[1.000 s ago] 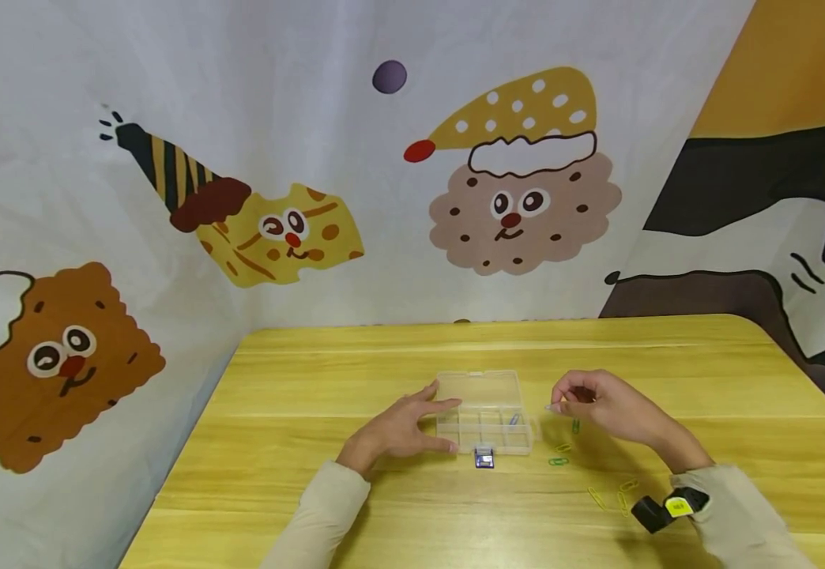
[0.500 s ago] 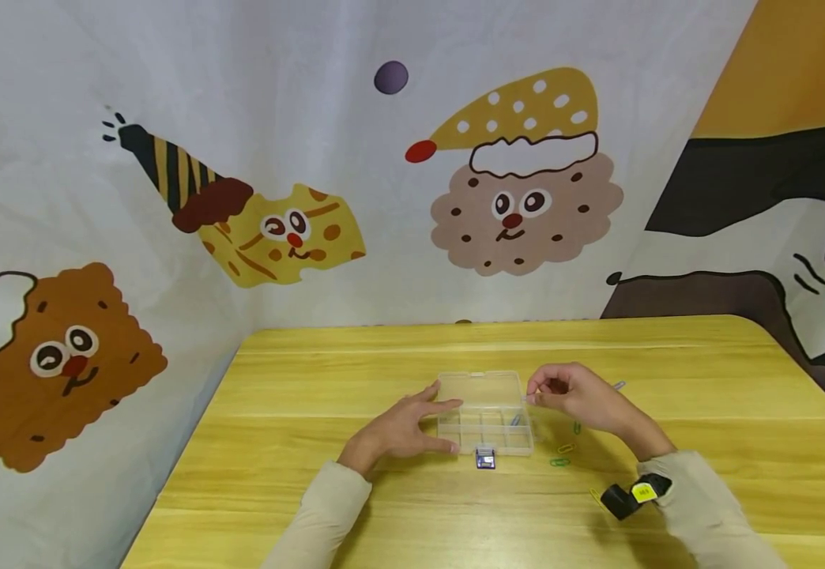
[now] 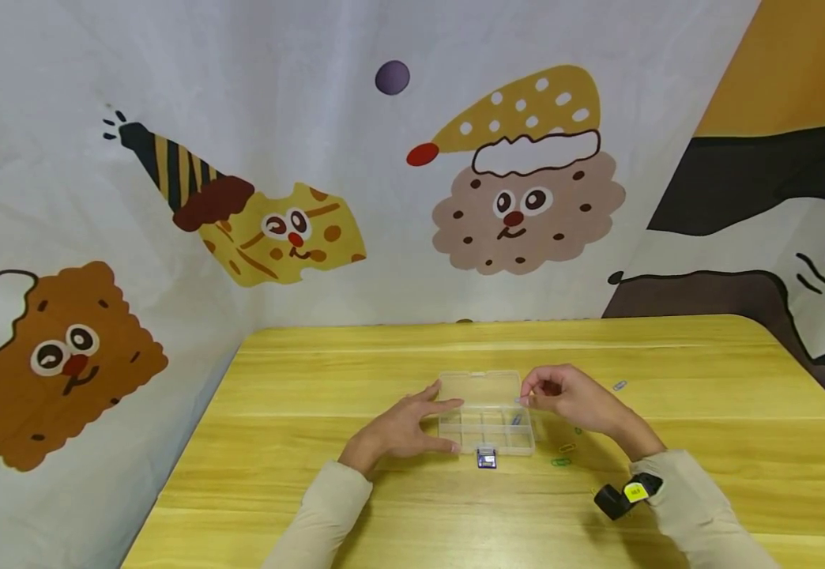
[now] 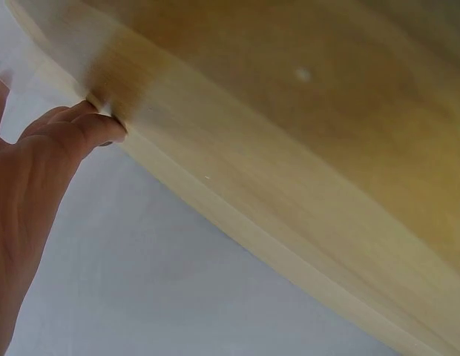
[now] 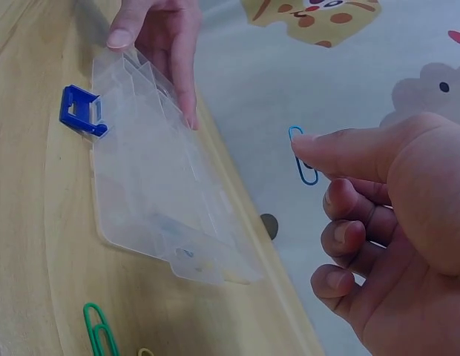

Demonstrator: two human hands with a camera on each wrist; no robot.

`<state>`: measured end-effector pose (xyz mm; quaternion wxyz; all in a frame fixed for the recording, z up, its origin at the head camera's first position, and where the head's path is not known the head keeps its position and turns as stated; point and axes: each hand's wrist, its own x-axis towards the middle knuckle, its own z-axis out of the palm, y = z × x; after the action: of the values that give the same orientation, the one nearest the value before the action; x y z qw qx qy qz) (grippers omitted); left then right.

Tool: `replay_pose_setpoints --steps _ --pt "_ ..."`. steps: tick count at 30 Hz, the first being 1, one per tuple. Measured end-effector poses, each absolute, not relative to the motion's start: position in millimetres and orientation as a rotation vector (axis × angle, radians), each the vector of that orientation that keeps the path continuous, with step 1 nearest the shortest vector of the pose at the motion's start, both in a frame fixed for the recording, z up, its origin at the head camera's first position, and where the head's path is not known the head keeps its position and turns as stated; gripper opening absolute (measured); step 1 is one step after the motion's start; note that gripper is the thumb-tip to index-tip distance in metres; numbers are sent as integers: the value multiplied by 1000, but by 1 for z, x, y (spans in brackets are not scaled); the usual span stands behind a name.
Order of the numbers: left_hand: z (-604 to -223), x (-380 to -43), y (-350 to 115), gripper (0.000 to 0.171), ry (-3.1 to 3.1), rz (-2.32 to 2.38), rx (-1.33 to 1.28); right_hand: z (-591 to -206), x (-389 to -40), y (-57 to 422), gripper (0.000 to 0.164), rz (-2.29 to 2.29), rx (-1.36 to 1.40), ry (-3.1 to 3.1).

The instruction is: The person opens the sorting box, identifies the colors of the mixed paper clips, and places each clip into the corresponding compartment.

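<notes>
A clear plastic compartment box point(image 3: 512, 452) lies on the table with its lid point(image 3: 480, 387) folded back. My left hand point(image 3: 400, 428) holds the box's left end, thumb at the front edge and fingers spread toward the lid. One blue paper clip point(image 3: 515, 420) rests in a back right compartment. Above the box's right side, my right hand point(image 3: 570, 397) pinches another blue paper clip point(image 5: 299, 169) between thumb and forefinger; its other fingers are curled. The box's blue latch point(image 5: 78, 111) hangs at the front.
Right of the box lie a green paper clip point(image 3: 561, 461) and a yellow paper clip point(image 3: 567, 448). A further blue paper clip point(image 3: 620, 386) lies behind my right wrist. The wooden table point(image 3: 299, 490) meets a printed cloth backdrop point(image 3: 398, 292).
My right hand has moved left with the pinched paper clip, from beside the box to its right edge near the lid. My left hand has stayed in place on the box.
</notes>
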<state>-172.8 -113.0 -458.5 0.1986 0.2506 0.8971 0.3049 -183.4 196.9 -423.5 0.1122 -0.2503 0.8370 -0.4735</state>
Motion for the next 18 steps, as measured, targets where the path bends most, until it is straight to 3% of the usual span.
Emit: replay_pose_setpoints --steps 18 --pt "-457 -171 -113 71 2505 867 715 -432 -183 194 4 -1403 -714 2408"
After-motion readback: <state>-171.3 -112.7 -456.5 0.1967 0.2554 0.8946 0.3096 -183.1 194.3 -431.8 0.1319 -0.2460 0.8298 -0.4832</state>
